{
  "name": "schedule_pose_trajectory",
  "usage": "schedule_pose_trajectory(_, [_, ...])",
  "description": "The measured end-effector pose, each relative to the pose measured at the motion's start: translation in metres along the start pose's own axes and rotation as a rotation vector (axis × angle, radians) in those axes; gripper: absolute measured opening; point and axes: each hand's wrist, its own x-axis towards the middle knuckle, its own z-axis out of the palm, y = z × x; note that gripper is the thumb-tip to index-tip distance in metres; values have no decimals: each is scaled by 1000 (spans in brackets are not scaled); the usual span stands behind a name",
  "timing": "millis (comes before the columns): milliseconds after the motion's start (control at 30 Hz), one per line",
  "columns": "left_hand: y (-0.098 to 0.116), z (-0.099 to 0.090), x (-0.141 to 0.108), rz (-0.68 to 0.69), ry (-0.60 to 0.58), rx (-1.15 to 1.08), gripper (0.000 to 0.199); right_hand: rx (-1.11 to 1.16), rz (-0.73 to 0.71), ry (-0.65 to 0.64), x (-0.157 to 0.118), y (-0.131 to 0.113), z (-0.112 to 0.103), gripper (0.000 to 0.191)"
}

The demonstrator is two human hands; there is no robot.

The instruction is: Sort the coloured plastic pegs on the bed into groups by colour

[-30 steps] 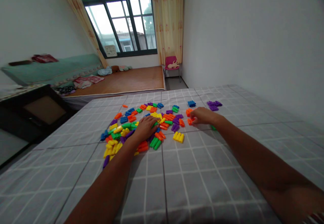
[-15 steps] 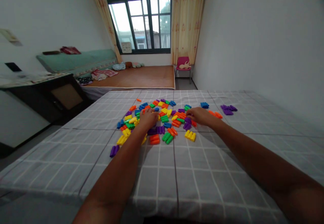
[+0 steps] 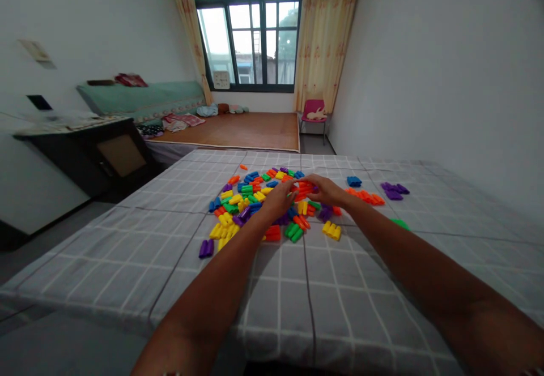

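Note:
Many small plastic blocks, ribbed like short tubes side by side, lie in a loose pile on the table. My left hand (image 3: 280, 199) is over the middle of the pile with fingers curled. Facing it, my right hand (image 3: 323, 189) reaches in from the right, its fingers bent. Orange blocks (image 3: 303, 191) are between the two hands, and the fingertips of both close on them; the exact grip is partly hidden. Nearby are a yellow block (image 3: 331, 230), a green block (image 3: 294, 232) and a purple block (image 3: 206, 248).
Apart from the pile, to the right, are orange blocks (image 3: 366, 196), blue blocks (image 3: 354, 181), purple blocks (image 3: 394, 190) and a green block (image 3: 400, 224) partly behind my right forearm. A checked cloth (image 3: 280, 319) covers the table. Beyond stand a bed (image 3: 246, 129) and a pink chair (image 3: 313, 107).
My left hand has moved right across the pile, towards my right hand. The two hands now meet around orange blocks. The view has turned slightly left.

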Motion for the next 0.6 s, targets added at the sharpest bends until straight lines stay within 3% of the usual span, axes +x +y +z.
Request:
schedule_pose_trajectory(167, [2, 2, 2, -43, 53, -204, 38, 440, 113, 42, -7, -15, 11, 44])
schedule_pose_trajectory(267, [2, 1, 2, -30, 43, -240, 35, 534, 152, 83, -12, -16, 4, 38])
schedule_pose_trajectory(433, [3, -1, 1, -66, 53, -188, 25, 479, 355, 266, -43, 12, -59, 51])
schedule_pose_trajectory(533, [3, -1, 2, -74, 56, -185, 24, 380, 480, 148, -77, 41, -98, 46])
schedule_pose_trajectory(600, [4, 0, 2, -58, 33, -151, 23, 280, 487, 13, -98, 57, -110, 38])
